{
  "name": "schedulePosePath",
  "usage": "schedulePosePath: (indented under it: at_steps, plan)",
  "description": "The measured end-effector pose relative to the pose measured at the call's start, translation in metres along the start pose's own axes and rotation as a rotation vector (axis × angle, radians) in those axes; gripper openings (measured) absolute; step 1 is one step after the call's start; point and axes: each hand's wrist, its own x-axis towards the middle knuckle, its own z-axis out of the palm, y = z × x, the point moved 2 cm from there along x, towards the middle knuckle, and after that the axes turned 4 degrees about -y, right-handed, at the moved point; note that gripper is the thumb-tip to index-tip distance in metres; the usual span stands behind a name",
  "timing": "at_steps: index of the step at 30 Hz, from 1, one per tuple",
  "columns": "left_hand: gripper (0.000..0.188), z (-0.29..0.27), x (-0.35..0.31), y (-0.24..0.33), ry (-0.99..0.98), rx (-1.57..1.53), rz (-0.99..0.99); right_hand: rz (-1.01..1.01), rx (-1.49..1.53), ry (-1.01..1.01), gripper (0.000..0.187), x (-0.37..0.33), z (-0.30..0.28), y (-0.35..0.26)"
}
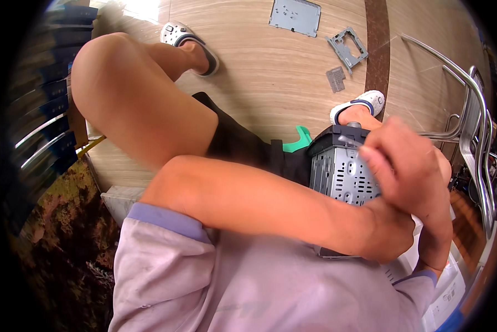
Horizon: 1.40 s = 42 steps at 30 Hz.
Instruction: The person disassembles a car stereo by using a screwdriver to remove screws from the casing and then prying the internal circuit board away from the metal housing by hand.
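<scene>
One perforated metal box [348, 170] sits on the lap, its right part hidden by two hands. The right hand [402, 166], blurred, is curled; what it pinches I cannot tell. The left hand [388, 233] bends over the box, fingers hidden, grip unclear. Beyond lie three grey parts: one panel [294, 16], one bracket [346, 55], one small plate [335, 79].

A device [351, 172] is sitting left of a chair [483, 113]. On the floor [248, 55] beyond, a panel [295, 17] is lying left of a bracket [342, 51].
</scene>
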Motion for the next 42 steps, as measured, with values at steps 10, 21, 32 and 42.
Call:
schedulePosePath:
  at_steps: [10,21,32,42]
  plan:
    - [0.021,0.003,0.005,0.007,-0.08,-0.041,-0.089,-0.171,0.197,-0.269,0.059,0.01,-0.009,0.057]
    - [0.018,0.018,0.011,0.013,0.053,0.046,-0.109,-0.089,0.268,-0.297,0.044,0.003,-0.018,0.057]
    - [0.017,0.027,0.042,0.018,0.164,0.145,-0.006,-0.027,0.198,-0.135,0.056,-0.017,-0.02,0.066]
    - [0.016,0.036,0.066,0.026,0.16,0.168,0.104,0.755,0.816,0.273,0.058,-0.125,0.045,0.092]
